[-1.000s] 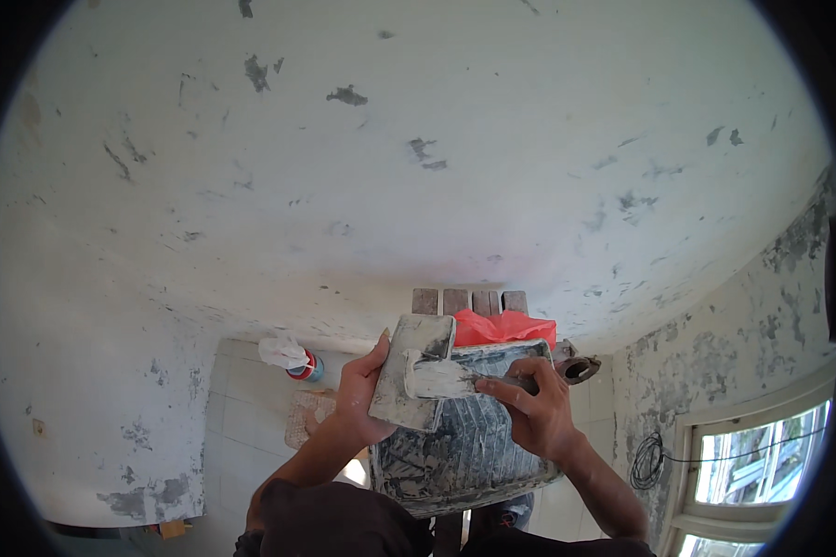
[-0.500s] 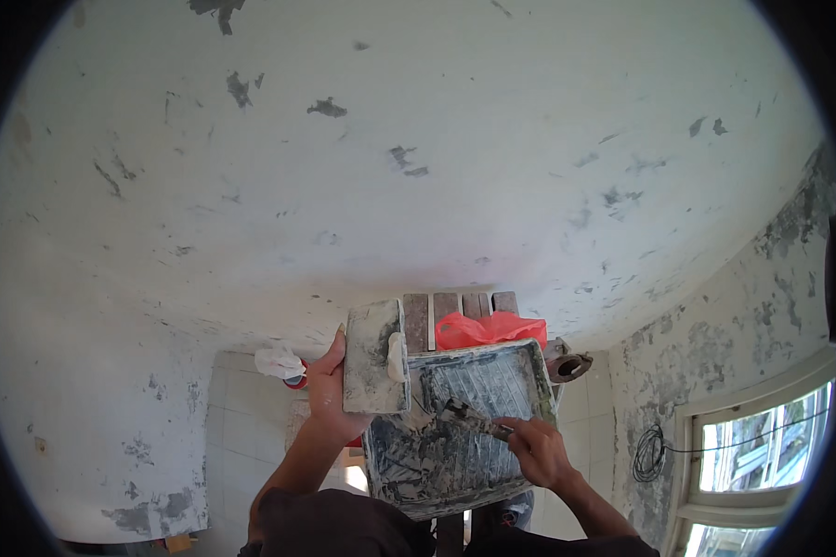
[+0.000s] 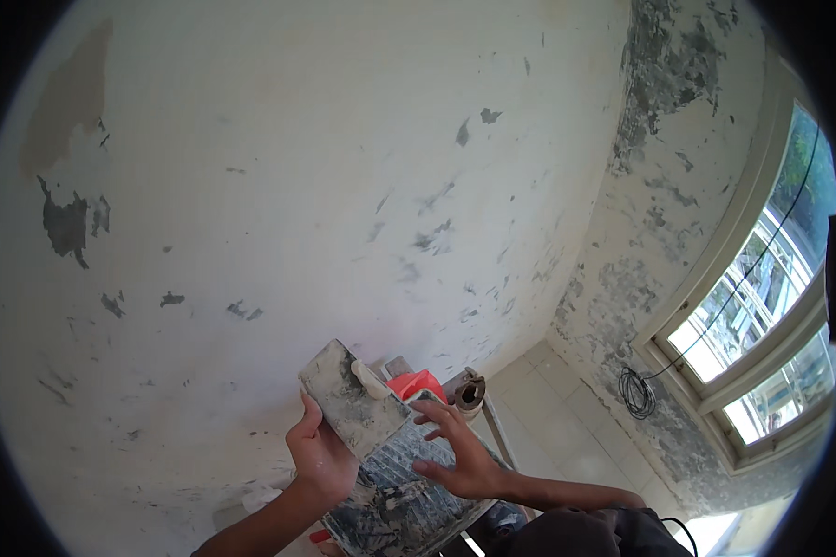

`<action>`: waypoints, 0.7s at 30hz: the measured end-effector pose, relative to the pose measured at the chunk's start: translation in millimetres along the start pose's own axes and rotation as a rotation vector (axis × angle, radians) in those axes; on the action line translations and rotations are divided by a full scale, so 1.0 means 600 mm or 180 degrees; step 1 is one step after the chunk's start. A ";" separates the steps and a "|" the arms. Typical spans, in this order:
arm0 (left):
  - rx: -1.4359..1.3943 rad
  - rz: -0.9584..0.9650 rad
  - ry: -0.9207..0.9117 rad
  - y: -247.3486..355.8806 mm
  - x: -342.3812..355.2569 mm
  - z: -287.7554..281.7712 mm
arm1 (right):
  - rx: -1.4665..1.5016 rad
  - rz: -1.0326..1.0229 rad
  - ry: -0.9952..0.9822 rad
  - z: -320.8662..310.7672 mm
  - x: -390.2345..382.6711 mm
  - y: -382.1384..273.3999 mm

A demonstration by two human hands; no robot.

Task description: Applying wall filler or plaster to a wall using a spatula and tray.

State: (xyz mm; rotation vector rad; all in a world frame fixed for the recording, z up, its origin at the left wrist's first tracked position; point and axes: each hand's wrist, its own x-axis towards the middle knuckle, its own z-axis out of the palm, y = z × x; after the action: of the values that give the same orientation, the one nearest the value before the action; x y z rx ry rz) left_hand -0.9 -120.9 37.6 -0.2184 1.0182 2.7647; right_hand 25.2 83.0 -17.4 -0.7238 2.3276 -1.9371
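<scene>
My left hand (image 3: 318,450) grips a flat, dirty grey plate (image 3: 348,408) by its left edge, tilted, with a smooth lump of off-white putty (image 3: 370,379) on its far part. My right hand (image 3: 460,464) is open, fingers apart and bent, over a black tray (image 3: 385,511) smeared with whitish paste, near the plate's lower right. I cannot make out the putty knife seen earlier.
A red plastic bag (image 3: 416,381) and a worn roll-like item (image 3: 469,395) lie beyond the tray on a wooden stool. Tiled floor (image 3: 567,418) runs to a patchy wall on the right, with a window (image 3: 734,306) and a coiled black cable (image 3: 637,392).
My view has swung toward the right wall and window. The plate has tilted in my left hand. My right hand has let go of the putty knife and opened.
</scene>
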 end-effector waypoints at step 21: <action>0.1878 0.0399 -0.0360 -0.001 0.059 0.227 | 0.2066 -0.1088 0.2289 -0.403 0.299 -0.016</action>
State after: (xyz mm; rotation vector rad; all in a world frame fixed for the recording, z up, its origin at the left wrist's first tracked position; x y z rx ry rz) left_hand -44.9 -27.2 132.9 0.0901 1.7940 2.3992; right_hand -206.4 239.6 93.9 -0.4090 1.6334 -3.2920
